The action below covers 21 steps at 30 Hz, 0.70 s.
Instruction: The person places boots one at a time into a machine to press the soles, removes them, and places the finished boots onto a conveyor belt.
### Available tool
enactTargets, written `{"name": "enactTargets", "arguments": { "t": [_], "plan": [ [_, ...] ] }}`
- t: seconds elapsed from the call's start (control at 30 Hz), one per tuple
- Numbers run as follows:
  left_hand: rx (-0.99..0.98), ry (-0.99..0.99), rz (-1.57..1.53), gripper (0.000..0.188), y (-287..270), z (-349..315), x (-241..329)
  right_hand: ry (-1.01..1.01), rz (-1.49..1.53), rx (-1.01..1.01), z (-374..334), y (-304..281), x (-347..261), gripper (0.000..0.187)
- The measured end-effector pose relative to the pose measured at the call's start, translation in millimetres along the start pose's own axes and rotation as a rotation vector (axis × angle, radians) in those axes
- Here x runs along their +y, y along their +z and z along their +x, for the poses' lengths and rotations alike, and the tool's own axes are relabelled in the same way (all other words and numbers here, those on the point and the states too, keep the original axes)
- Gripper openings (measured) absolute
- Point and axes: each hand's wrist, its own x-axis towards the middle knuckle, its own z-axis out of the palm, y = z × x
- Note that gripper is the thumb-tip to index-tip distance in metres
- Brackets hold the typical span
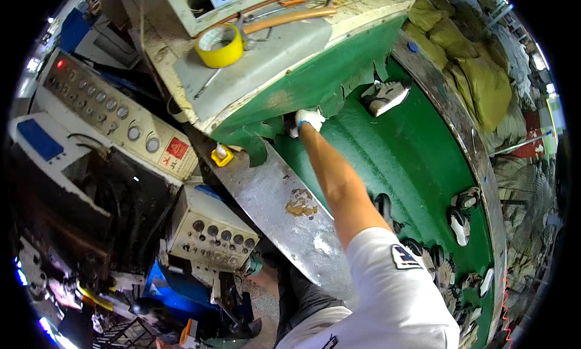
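My right arm, in a white short sleeve (387, 270), stretches forward over a green conveyor belt (417, 161). At its end, my right hand (308, 117) wears a whitish glove with a blue cuff and reaches to the torn lower edge of a green curtain (278, 101). Its fingers are too hidden to tell what they hold, if anything. A grey-and-white shoe (385, 97) lies on the belt to the right of that hand. Beside the control box, a small patch of skin and teal (254, 265) may be my left hand; its fingers cannot be made out.
Above the curtain, a worn machine top carries yellow tape (219, 45) and a wooden-handled hammer (284, 19). Control panels (115, 113) and a knobbed control box (212, 231) stand left. Several shoes (459, 225) lie along the belt. Olive sacks (481, 86) are piled beyond its metal rim.
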Motion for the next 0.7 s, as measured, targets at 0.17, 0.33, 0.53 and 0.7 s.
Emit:
{"name": "enactTargets", "arguments": {
  "t": [0.17, 0.33, 0.53, 0.7],
  "plan": [
    [0.253, -0.234, 0.311, 0.04, 12, -62, 4, -0.253, 0.054, -0.335, -9, -44, 11, 0.059],
    [0.336, -0.26, 0.157, 0.045, 25, -8, 0, 0.075, 0.587, -1.138, -146, -170, 106, 0.042],
    [0.005, -0.185, -0.419, 0.043, 113, 53, 134, 0.518, 1.004, -1.682, -384, -241, 219, 0.059],
    [-0.316, -0.178, -0.686, 0.049, 116, 78, 154, 0.531, 0.487, -1.763, -503, -190, 242, 0.044]
  ]
}}
